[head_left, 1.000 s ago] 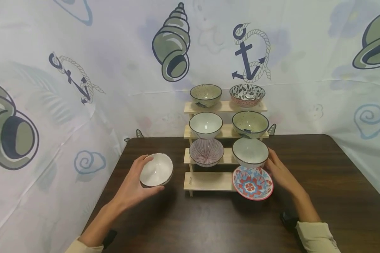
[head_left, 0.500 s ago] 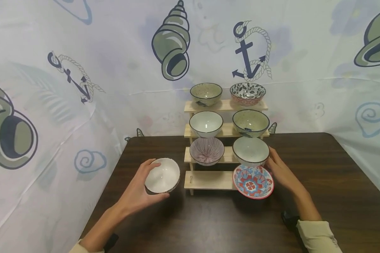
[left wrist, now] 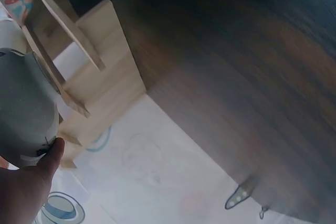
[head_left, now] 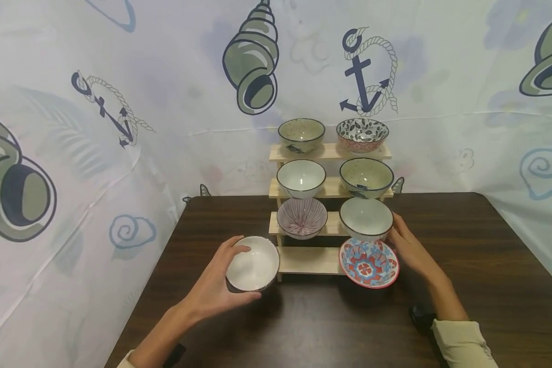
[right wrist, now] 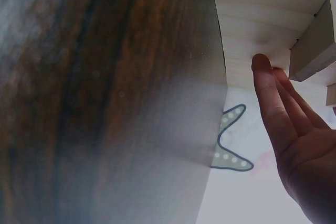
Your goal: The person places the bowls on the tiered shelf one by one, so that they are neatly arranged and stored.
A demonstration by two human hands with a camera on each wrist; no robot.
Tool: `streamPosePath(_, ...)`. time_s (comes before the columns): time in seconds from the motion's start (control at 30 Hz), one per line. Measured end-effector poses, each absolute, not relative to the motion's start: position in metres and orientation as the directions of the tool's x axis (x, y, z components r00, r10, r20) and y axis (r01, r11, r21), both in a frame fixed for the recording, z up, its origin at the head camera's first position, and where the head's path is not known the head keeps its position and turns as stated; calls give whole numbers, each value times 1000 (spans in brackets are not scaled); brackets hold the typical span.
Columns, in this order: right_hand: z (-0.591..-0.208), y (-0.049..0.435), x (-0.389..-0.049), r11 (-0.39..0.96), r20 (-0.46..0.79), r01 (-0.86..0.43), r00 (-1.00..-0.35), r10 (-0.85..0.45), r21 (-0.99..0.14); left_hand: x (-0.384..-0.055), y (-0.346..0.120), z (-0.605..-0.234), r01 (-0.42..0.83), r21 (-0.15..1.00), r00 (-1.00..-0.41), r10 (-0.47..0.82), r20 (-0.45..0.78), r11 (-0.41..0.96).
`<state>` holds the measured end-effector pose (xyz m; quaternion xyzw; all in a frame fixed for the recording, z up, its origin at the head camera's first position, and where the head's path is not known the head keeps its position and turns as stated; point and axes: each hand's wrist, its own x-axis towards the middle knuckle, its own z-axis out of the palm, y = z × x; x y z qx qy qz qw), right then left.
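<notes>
A white bowl with a dark rim (head_left: 255,263) is held in my left hand (head_left: 216,294), thumb at the near side and fingers over the far rim. It hangs just left of the bottom tier of the wooden stepped rack (head_left: 310,260). In the left wrist view the grey-looking outside of this bowl (left wrist: 23,108) shows, with my thumb (left wrist: 52,153) pressed against it. My right hand (head_left: 409,250) is at the rack's right side, beside a white bowl (head_left: 366,217). In the right wrist view its straight fingers (right wrist: 270,90) reach to the wooden rack (right wrist: 252,35), gripping nothing visible.
A red and blue flower-patterned bowl (head_left: 369,263) sits at the bottom tier's right. Higher tiers bear a purple-striped bowl (head_left: 302,218), another white bowl (head_left: 301,178), two greenish bowls (head_left: 367,176) and a leaf-patterned bowl (head_left: 362,135). A printed cloth (head_left: 175,61) backs the dark table (head_left: 331,327).
My left hand has carried the white bowl rightward and slightly nearer to me, up to the rack's lower left end. The right hand stays at the rack's side.
</notes>
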<state>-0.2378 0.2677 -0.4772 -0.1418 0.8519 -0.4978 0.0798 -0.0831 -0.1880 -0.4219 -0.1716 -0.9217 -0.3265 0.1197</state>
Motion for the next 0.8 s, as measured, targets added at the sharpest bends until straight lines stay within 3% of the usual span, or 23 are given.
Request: streamPosePath(0.8, -476, 267, -237, 459, 3, -160, -946, -324, -874, -89, -150, -437, 468, 549, -882, 331, 335, 692)
